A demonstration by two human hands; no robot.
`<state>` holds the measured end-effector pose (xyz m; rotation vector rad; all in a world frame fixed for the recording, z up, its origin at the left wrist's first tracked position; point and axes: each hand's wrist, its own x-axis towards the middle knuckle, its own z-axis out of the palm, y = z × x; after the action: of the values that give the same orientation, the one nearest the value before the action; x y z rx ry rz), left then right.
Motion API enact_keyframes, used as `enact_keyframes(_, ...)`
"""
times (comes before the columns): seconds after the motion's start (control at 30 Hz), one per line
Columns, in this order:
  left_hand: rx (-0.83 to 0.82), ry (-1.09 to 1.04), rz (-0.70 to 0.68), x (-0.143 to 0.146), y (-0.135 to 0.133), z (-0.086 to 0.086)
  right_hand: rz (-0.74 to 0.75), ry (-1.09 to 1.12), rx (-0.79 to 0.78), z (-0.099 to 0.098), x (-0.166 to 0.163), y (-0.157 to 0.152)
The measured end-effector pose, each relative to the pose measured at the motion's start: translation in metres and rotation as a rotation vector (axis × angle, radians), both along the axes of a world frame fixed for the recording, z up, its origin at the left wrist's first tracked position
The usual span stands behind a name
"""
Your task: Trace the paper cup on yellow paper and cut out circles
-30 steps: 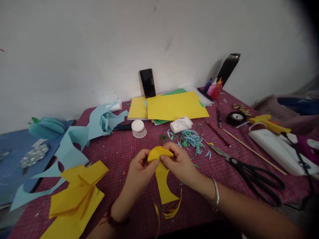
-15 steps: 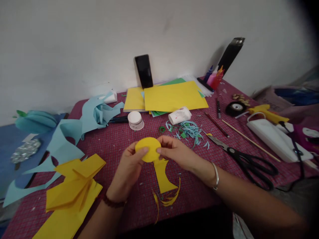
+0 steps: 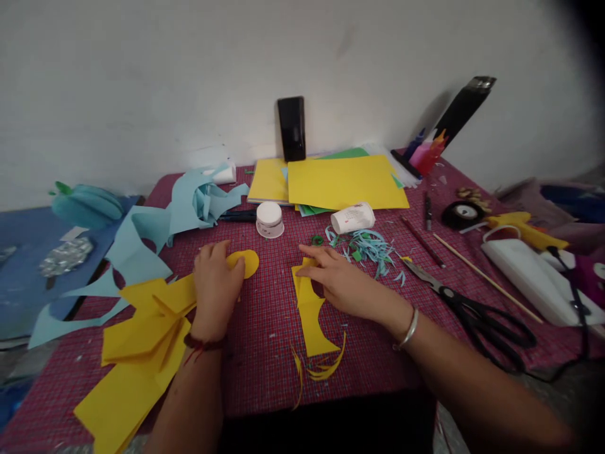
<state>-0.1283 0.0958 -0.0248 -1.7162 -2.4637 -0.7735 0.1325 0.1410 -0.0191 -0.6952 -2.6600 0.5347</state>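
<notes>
My left hand [image 3: 215, 287] is low over the cloth at the left, fingers curled, with its thumb against a yellow paper circle [image 3: 250, 262]. The hand covers the circle's left part. My right hand [image 3: 338, 277] is open at the middle, its index and middle fingers stretched over the top end of a yellow paper offcut [image 3: 309, 321] with curved cut-outs. Thin yellow paper slivers [image 3: 331, 367] lie just below that offcut. Folded yellow paper sheets [image 3: 142, 340] are piled beside my left wrist.
Black-handled scissors [image 3: 472, 309], a wooden stick [image 3: 486, 277] and a yellow glue gun [image 3: 527, 230] lie at the right. Blue paper shreds [image 3: 371, 249] lie by a tipped paper cup [image 3: 352, 217]. Coloured sheets [image 3: 350, 183] and an upright phone [image 3: 292, 129] are at the back.
Both hands held the yellow circle at the middle; my left hand has carried it left and down. My right hand has let go of it and reached onto the yellow offcut.
</notes>
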Motion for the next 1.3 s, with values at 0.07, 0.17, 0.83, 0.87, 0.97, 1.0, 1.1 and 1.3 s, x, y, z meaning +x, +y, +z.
enact_keyframes(0.07, 0.029, 0.074, 0.001, 0.003, -0.002, 0.003, -0.026, -0.033, 0.025, -0.004, -0.003, 0.001)
enact_keyframes(0.17, 0.123, 0.014, -0.07, 0.014, -0.004, 0.005, -0.023, -0.045, 0.008, -0.008, -0.007, 0.004)
enact_keyframes(0.83, -0.036, -0.438, -0.562, 0.068, -0.015, -0.003, -0.234, 0.255, -0.169, 0.006, -0.002, 0.009)
enact_keyframes(0.87, -0.014, -0.413, -0.531, 0.064, -0.015, -0.003, -0.319, 0.321, -0.149, 0.008, 0.004, 0.014)
enact_keyframes(0.97, 0.147, -0.307, -0.318, 0.053, -0.008, 0.008, -0.765, 0.531, -0.073, 0.008, 0.031, 0.04)
enact_keyframes(1.0, 0.196, -0.25, -0.257, 0.05, -0.002, 0.016, -0.871, 0.558, -0.066, 0.006, 0.041, 0.051)
enact_keyframes(1.1, 0.178, -0.029, -0.25, 0.044, 0.031, 0.041, -0.983, 0.55, -0.088, -0.006, 0.06, 0.075)
enact_keyframes(1.3, 0.007, -0.033, -0.332, 0.033, 0.088, 0.059, -0.828, 0.455, -0.075, -0.008, 0.052, 0.075)
